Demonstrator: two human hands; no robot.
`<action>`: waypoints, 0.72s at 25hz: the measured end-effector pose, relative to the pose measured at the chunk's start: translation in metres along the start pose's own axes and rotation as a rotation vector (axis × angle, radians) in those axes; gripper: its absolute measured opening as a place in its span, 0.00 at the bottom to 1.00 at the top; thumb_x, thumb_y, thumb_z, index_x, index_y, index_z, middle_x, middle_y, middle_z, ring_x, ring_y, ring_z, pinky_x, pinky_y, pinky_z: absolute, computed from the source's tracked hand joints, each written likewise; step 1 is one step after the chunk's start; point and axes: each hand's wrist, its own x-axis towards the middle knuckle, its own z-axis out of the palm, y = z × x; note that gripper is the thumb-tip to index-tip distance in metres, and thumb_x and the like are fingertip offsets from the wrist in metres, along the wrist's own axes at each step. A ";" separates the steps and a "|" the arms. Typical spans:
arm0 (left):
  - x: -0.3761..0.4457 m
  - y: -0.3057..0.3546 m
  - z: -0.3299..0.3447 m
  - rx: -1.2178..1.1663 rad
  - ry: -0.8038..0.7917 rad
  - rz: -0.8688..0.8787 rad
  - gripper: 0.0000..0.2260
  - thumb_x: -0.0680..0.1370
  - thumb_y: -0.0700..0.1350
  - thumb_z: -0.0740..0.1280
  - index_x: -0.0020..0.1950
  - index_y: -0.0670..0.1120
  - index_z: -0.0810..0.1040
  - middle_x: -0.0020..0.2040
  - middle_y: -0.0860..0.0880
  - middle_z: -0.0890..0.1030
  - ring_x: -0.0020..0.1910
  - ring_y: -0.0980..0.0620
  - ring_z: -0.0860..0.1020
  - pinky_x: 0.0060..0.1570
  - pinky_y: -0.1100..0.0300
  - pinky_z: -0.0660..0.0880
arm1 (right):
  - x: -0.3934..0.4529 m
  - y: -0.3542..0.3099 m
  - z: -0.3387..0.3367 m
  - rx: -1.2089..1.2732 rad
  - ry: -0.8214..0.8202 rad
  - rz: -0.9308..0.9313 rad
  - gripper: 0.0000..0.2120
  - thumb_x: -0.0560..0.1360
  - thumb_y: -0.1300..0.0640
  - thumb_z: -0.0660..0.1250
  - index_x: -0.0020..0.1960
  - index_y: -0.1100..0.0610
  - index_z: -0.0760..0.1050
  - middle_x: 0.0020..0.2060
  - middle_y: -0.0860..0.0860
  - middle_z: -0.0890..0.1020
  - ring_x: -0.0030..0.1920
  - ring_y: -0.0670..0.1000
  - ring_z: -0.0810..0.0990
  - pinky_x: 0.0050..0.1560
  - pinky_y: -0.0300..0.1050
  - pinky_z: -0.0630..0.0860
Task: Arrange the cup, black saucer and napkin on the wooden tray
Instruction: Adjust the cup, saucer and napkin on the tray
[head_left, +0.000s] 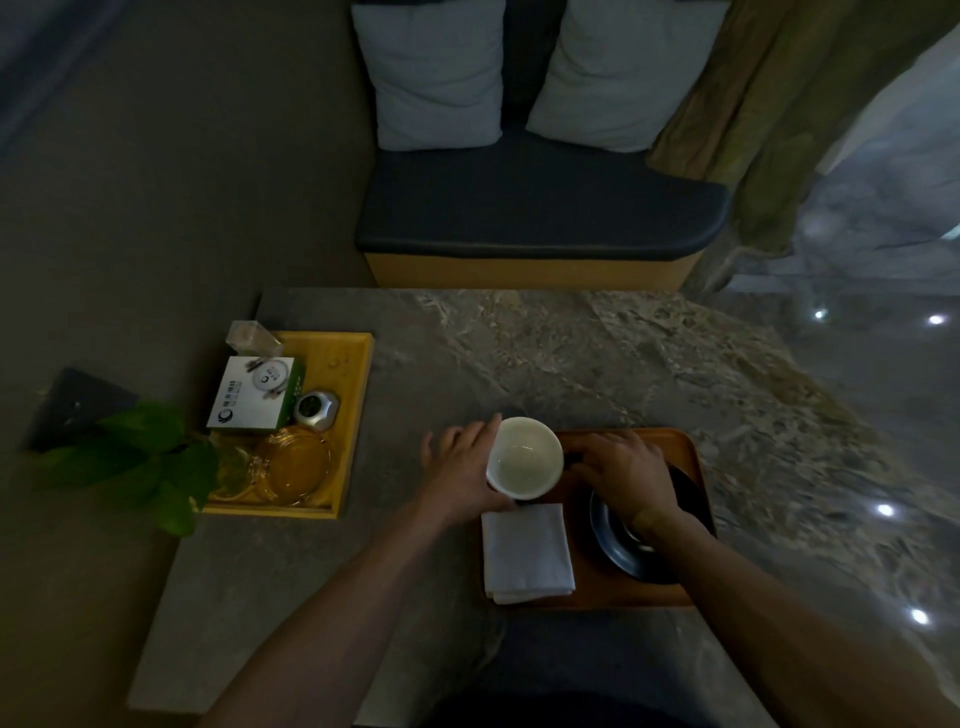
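A white cup (524, 457) stands upright at the back left corner of the dark wooden tray (680, 452). My left hand (462, 467) wraps its left side, and my right hand (623, 473) touches its right side, where the handle is hidden. A folded white napkin (527, 553) lies on the tray's front left. The black saucer (623, 551) sits on the tray's right half, partly under my right wrist.
A light wooden tray (358, 415) at the table's left holds a green and white box (254, 395), a glass ashtray (296, 462), a small metal object (317, 410) and a plant (140, 457). A cushioned bench (535, 218) stands beyond the stone table (597, 353).
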 end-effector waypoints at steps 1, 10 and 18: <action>-0.004 0.001 0.002 -0.032 0.004 -0.030 0.51 0.65 0.64 0.73 0.78 0.56 0.44 0.77 0.50 0.59 0.75 0.44 0.55 0.72 0.35 0.49 | -0.002 -0.001 -0.001 -0.002 -0.013 0.001 0.15 0.76 0.43 0.62 0.62 0.38 0.73 0.59 0.42 0.80 0.61 0.52 0.72 0.55 0.54 0.69; -0.050 0.015 0.026 -0.211 0.063 -0.278 0.27 0.74 0.62 0.66 0.68 0.50 0.69 0.68 0.45 0.72 0.67 0.44 0.70 0.65 0.41 0.67 | -0.042 0.005 -0.005 -0.059 -0.047 0.051 0.18 0.77 0.40 0.60 0.64 0.44 0.71 0.61 0.47 0.78 0.63 0.52 0.73 0.60 0.56 0.72; -0.081 0.046 0.048 -0.351 0.090 -0.081 0.14 0.76 0.51 0.69 0.60 0.48 0.78 0.59 0.49 0.78 0.54 0.54 0.76 0.50 0.61 0.72 | -0.084 0.064 -0.016 -0.104 -0.035 0.029 0.15 0.77 0.41 0.59 0.60 0.43 0.75 0.60 0.45 0.79 0.62 0.50 0.74 0.57 0.54 0.72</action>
